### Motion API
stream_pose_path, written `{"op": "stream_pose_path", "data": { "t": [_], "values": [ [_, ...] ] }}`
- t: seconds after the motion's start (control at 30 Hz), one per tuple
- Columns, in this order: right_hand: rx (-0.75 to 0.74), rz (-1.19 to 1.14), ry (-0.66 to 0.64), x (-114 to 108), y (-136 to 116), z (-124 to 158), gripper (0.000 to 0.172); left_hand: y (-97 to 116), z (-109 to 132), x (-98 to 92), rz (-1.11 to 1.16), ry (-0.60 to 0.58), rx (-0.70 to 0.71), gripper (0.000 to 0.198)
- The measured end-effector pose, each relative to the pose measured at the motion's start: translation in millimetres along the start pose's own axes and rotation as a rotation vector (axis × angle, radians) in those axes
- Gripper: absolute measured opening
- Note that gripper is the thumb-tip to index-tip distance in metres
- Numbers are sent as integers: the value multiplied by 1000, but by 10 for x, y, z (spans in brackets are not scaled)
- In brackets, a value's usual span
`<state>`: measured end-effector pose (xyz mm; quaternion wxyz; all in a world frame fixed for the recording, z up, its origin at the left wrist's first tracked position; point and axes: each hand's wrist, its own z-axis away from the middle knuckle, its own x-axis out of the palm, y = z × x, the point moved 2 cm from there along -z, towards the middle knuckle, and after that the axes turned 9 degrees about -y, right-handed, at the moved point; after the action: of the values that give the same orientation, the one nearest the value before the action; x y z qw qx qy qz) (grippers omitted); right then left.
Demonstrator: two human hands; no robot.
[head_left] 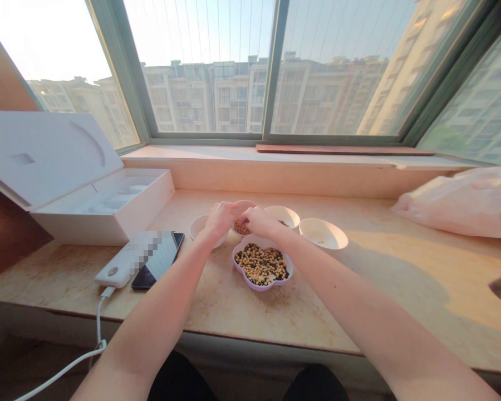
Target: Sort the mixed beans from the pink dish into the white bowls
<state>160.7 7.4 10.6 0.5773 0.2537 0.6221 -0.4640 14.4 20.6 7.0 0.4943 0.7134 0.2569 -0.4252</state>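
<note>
My left hand (222, 217) is closed at the left rim of a white bowl (246, 205) with reddish-brown beans (241, 227) in it. Over that same bowl, my right hand (255, 220) has its fingers pinched together and pointing down at the beans; whatever they hold is too small to make out. Nearer to me stands a lilac flower-shaped dish (256, 287) with a mix of yellow and black beans (262, 264). Partly behind my left hand is another white bowl (197, 227). To the right of my right hand, a white bowl (291, 216) shows some dark beans.
A white bowl (323, 234) with a few small bits stands furthest right. On the left are an open white box (108, 209), a white power bank (119, 264) with a cable, and a phone (156, 267). A plastic bag (463, 203) lies at the right, below the window.
</note>
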Motion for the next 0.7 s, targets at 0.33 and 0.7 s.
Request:
{"op": "stream_pose_path", "data": {
  "t": [0.33,0.7],
  "values": [
    [20,38,-25,135,34,-165,21,38,13,-14,33,-5,-12,35],
    [14,129,-56,117,38,-201,22,60,30,-31,34,0,-29,36]
  ]
}}
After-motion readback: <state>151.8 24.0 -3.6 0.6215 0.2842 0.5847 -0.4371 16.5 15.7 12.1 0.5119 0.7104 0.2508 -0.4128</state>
